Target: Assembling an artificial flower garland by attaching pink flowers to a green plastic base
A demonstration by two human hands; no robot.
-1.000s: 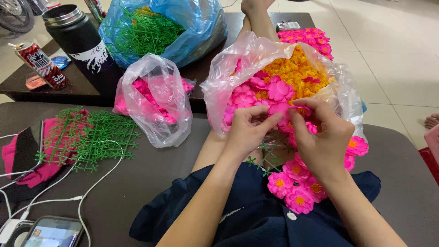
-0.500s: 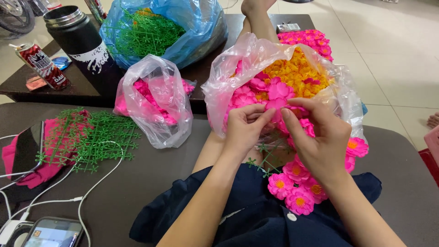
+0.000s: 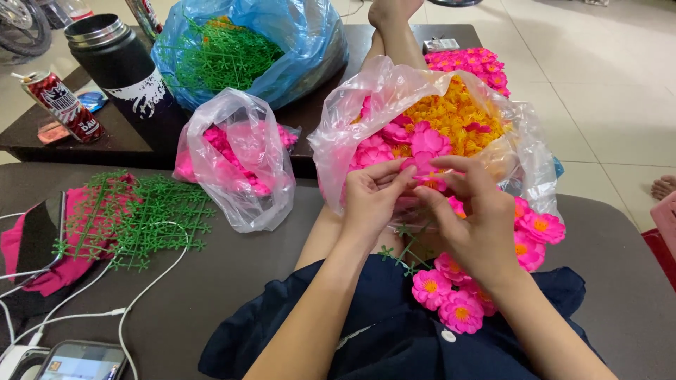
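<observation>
- A pink plastic flower [image 3: 422, 165] is being pinched between both hands right at the mouth of the clear bag [image 3: 338, 141] sitting on the lap.
- The left hand [image 3: 370, 200] is being kept closed, fingertips gripping the flower's left edge; the right hand [image 3: 475, 218] is being curled around it from 3 o'clock, thumb and forefinger pressed on the petals.
- The bag is being filled with pink blooms in front and orange flower centres [image 3: 458, 116] toward 12 o'clock.
- Finished pink flowers with orange middles [image 3: 451, 299] are being bunched on a green stem at about 5 o'clock from the hands, resting on the dark blue clothing [image 3: 380, 338].
- A 2nd, smaller bag of pink pieces [image 3: 236, 165] is being left at 9 o'clock, with green plastic stems [image 3: 141, 218] spread further out that way.
- Up at 11 o'clock, a blue bag of green stems [image 3: 246, 49] and a black flask [image 3: 127, 70] are being parked on the low table [image 3: 105, 144].
</observation>
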